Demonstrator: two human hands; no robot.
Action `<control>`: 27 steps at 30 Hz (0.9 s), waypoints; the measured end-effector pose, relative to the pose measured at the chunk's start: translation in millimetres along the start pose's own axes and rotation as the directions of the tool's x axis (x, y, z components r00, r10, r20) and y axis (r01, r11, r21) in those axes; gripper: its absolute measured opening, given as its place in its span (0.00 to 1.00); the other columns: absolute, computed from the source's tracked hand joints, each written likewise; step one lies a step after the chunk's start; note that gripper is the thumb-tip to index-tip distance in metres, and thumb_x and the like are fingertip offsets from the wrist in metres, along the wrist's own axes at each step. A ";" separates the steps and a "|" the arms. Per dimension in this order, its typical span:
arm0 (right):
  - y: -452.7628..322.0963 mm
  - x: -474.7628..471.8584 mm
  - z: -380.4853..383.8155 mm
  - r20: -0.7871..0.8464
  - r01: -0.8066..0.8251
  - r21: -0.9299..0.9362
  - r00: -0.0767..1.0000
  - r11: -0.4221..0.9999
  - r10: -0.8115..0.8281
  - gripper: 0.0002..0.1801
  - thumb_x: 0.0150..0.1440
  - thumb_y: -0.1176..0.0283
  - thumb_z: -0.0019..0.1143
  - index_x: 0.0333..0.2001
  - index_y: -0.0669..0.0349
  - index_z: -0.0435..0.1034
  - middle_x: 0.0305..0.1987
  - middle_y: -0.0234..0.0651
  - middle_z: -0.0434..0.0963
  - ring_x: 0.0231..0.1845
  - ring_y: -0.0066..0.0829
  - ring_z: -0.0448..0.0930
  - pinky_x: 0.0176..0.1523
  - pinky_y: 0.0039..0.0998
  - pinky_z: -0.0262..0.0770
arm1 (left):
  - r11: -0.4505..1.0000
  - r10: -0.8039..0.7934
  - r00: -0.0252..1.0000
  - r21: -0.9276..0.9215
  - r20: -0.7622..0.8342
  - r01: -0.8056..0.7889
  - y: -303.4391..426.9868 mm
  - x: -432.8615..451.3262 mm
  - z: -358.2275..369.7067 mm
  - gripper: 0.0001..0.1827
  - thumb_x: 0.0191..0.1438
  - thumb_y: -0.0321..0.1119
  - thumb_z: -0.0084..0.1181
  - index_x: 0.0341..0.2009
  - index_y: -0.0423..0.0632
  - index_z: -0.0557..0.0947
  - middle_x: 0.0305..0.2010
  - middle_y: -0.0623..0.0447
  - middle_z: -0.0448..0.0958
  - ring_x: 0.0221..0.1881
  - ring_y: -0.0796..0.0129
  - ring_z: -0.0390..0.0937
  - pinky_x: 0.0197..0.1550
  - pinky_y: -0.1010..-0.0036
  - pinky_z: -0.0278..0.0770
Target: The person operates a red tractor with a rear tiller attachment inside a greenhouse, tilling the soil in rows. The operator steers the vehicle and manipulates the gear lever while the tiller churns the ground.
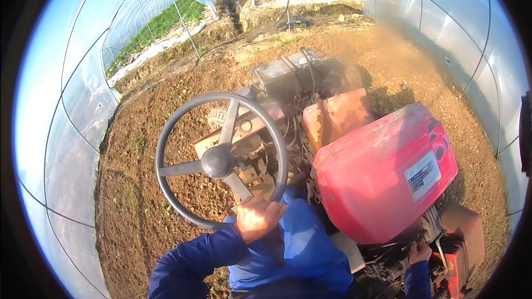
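Note:
My left hand [258,216] is closed on the lower right rim of a black three-spoke steering wheel [218,162]. Down at the right, my right hand [419,252] has its fingers curled on a dark control lever [415,241], most of which the hand hides. That hand is just below a red sheet-metal fender [378,174] with a printed plate [423,174] on it. My legs in blue trousers [307,241] are between the wheel and the fender. Beyond the wheel lies the tractor's open engine area, with cables and a worn orange metal cover [338,114].
A strapped battery [291,66] sits at the tractor's front. A treaded tyre [217,118] shows through the wheel. Plastic greenhouse sheeting on hoops [70,141] lines both sides of the brown soil [129,207]. Ahead stand a thin pole [181,12], a ditch and crop tunnels. Dust blurs the right front.

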State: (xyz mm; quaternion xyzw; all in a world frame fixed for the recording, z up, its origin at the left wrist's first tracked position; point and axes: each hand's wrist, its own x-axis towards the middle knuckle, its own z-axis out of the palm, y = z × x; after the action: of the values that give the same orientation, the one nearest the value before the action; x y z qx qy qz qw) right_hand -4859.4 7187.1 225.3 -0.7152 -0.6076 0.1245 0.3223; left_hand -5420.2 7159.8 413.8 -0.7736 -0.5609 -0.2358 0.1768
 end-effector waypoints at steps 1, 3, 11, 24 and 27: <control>-13.7 -4.3 -1.0 0.019 -0.007 0.004 1.000 1.000 0.007 0.20 0.55 0.68 0.61 0.17 0.66 0.65 0.12 0.40 0.69 0.13 0.29 0.69 0.22 0.35 0.63 | 0.998 0.056 0.998 -0.013 0.013 -0.056 -4.9 13.1 -0.8 0.17 0.50 0.38 0.65 0.18 0.54 0.70 0.14 0.57 0.70 0.20 0.63 0.70 0.22 0.66 0.70; -38.7 -7.1 -11.7 0.014 -0.022 0.031 1.000 0.999 0.022 0.18 0.54 0.69 0.60 0.18 0.68 0.65 0.12 0.42 0.69 0.13 0.31 0.69 0.23 0.35 0.64 | 0.994 0.100 0.995 -0.040 0.000 -0.100 -11.8 23.7 -3.2 0.17 0.51 0.39 0.64 0.18 0.53 0.70 0.14 0.57 0.69 0.20 0.63 0.70 0.22 0.66 0.70; -45.4 -16.9 -25.3 -0.017 0.025 -0.038 1.000 0.999 -0.025 0.17 0.52 0.69 0.61 0.20 0.70 0.66 0.12 0.41 0.66 0.15 0.27 0.69 0.22 0.36 0.63 | 1.000 -0.003 0.995 -0.018 -0.097 0.001 -22.2 3.9 -40.3 0.18 0.50 0.38 0.67 0.17 0.54 0.70 0.14 0.58 0.68 0.20 0.65 0.70 0.20 0.67 0.68; -221.4 -51.7 18.3 0.016 0.001 -0.053 1.000 0.999 0.000 0.17 0.54 0.70 0.60 0.19 0.69 0.66 0.13 0.46 0.68 0.14 0.33 0.69 0.24 0.39 0.64 | 0.992 -0.128 0.989 -0.006 -0.074 0.128 -188.8 -47.1 -132.3 0.18 0.51 0.41 0.64 0.18 0.54 0.70 0.14 0.59 0.69 0.21 0.65 0.70 0.23 0.67 0.69; -242.7 -29.5 41.8 -0.021 0.089 -0.056 0.996 0.994 -0.090 0.18 0.54 0.69 0.60 0.19 0.69 0.66 0.12 0.44 0.67 0.14 0.32 0.68 0.23 0.38 0.64 | 0.994 -0.113 0.987 -0.014 -0.113 0.112 -216.8 -38.0 -126.1 0.17 0.47 0.39 0.68 0.17 0.55 0.72 0.14 0.60 0.70 0.20 0.66 0.70 0.21 0.67 0.68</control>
State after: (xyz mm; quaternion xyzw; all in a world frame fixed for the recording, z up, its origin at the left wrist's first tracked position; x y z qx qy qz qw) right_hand -5081.5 7185.1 335.8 -0.6971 -0.6385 0.0847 0.3150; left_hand -5657.2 7129.0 498.5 -0.7268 -0.5919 -0.2909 0.1919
